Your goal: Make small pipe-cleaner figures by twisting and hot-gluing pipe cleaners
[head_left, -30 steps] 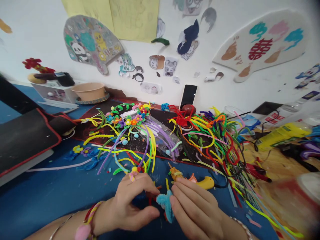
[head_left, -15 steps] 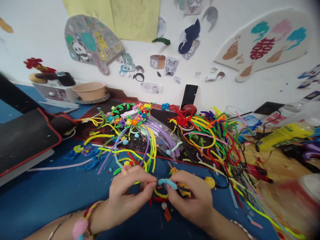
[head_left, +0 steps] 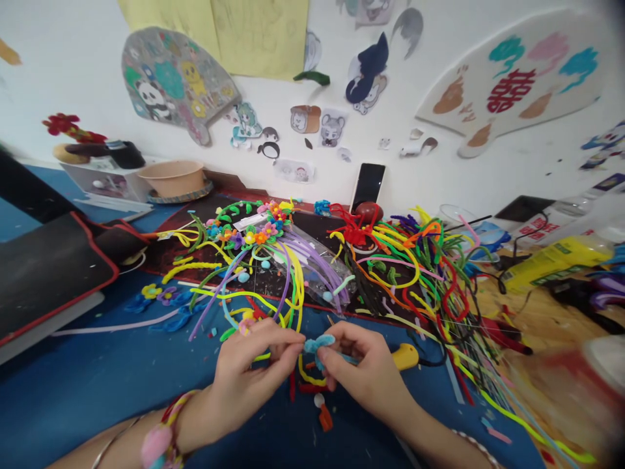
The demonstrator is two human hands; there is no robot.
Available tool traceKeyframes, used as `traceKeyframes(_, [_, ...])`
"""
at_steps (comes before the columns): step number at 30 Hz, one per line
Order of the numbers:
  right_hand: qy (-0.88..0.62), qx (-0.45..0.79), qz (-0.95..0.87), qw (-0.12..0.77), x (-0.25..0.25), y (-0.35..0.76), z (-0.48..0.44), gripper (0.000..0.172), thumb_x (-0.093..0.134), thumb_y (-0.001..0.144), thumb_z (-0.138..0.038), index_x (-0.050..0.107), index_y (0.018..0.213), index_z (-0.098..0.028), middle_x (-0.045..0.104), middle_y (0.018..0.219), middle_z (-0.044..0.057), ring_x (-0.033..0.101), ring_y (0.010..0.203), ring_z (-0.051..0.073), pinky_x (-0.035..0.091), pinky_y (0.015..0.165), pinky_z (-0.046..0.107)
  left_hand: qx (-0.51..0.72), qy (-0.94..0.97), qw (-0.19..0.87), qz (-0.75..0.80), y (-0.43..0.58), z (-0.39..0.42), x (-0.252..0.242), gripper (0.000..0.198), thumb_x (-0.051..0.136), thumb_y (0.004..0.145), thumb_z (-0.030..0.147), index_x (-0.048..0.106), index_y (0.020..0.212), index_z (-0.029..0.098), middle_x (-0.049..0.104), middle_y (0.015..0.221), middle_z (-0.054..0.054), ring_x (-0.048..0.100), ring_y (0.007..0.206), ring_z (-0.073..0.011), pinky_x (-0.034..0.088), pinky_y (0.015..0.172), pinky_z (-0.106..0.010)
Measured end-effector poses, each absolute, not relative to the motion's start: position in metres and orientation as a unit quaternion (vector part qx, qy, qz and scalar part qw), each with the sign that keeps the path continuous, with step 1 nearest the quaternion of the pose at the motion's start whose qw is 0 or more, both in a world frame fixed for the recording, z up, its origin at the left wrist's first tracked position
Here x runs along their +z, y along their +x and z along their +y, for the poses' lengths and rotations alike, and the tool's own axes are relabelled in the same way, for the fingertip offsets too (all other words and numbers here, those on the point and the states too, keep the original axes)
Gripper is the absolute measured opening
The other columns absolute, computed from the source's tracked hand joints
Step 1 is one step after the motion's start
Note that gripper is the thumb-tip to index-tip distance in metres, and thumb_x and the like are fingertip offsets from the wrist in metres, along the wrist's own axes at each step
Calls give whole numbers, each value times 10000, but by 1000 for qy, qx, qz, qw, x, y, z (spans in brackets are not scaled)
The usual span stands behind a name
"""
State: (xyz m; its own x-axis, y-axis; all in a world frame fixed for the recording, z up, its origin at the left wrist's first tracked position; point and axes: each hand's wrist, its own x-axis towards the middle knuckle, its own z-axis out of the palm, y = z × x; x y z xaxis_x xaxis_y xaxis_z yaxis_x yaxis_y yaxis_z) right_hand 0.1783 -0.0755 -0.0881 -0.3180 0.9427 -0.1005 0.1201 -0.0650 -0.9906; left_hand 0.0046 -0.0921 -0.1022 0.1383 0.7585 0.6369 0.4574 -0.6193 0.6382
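A light blue fuzzy pipe cleaner piece [head_left: 319, 342], bent into small loops, is held between both hands over the blue table. My left hand [head_left: 258, 371] pinches its left end between thumb and index finger. My right hand [head_left: 364, 371] grips its right side, with thumb and fingers closed on it. Behind my right hand lies a yellow-handled tool [head_left: 405, 356] with a black cord. A yellow curved stem [head_left: 307, 376] rests on the table below the piece.
Pipe cleaner flowers [head_left: 263, 234] and purple stems in a plastic bag [head_left: 317, 267] lie behind my hands. A tangled pile of coloured stems [head_left: 439, 273] is at the right. A phone [head_left: 368, 185] leans on the wall; a bowl [head_left: 173, 177] stands back left.
My right hand has shifted slightly left and up, closer to my left fingertips. The light blue piece has turned and shows more of its loops. More of the yellow handle shows.
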Motion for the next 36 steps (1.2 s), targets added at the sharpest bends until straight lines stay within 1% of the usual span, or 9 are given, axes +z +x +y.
traceKeyframes(4, [-460,581,-567,359,-88,179,-74,105,595,698,-251,552,662,-162,540,514,-48,494,407,71,434,427,193,500,741,146,423,5,-92,-101,101,566,801,87,604,785,179,631,619,10,569,548,-106,419,522,-211])
traceKeyframes(9, [-458,589,-562,356,-90,178,-75,117,597,711,-256,550,676,-154,544,528,-46,495,403,66,438,413,190,473,749,156,436,2,-93,-100,181,437,857,98,542,733,179,557,580,36,497,509,-85,389,570,-226])
traceKeyframes(15, [-462,586,-563,355,-93,178,-75,116,596,708,-248,538,661,-158,547,513,-51,497,388,66,428,411,193,475,759,131,426,0,-93,-99,222,403,830,85,497,655,182,522,543,37,462,487,-88,375,556,-232])
traceKeyframes(18, [-463,583,-565,356,-93,177,-75,113,591,707,-242,537,653,-159,549,508,-49,501,389,67,422,415,192,487,758,130,414,2,-93,-99,197,459,802,68,544,663,180,550,531,32,478,473,-90,376,513,-225])
traceKeyframes(21, [-462,584,-564,355,-93,177,-75,115,594,707,-246,541,655,-158,550,507,-49,505,390,70,423,411,193,527,743,128,391,5,-93,-98,167,563,758,33,628,790,184,575,523,42,482,438,-77,364,460,-203])
traceKeyframes(25, [-462,584,-562,361,-93,177,-74,115,599,702,-252,549,654,-160,550,501,-51,504,383,70,424,405,192,544,732,126,390,7,-93,-100,194,591,729,11,630,812,183,620,564,30,515,444,-76,380,460,-201])
traceKeyframes(30, [-460,590,-558,358,-94,177,-75,135,613,709,-273,554,660,-162,554,508,-52,507,373,69,428,391,192,500,751,123,413,2,-94,-101,142,515,810,75,597,774,185,615,586,17,541,509,-101,401,525,-227])
traceKeyframes(34, [-460,604,-548,352,-96,177,-75,153,620,715,-286,553,667,-157,557,511,-52,513,363,71,429,378,190,477,766,130,411,0,-94,-100,265,402,861,84,496,631,178,524,527,24,457,473,-91,365,507,-229])
traceKeyframes(36, [-454,610,-545,352,-97,178,-74,153,617,721,-287,557,676,-154,561,508,-51,514,360,69,427,379,187,486,760,133,409,2,-93,-101,221,431,859,78,524,683,176,533,556,19,472,502,-93,370,514,-224])
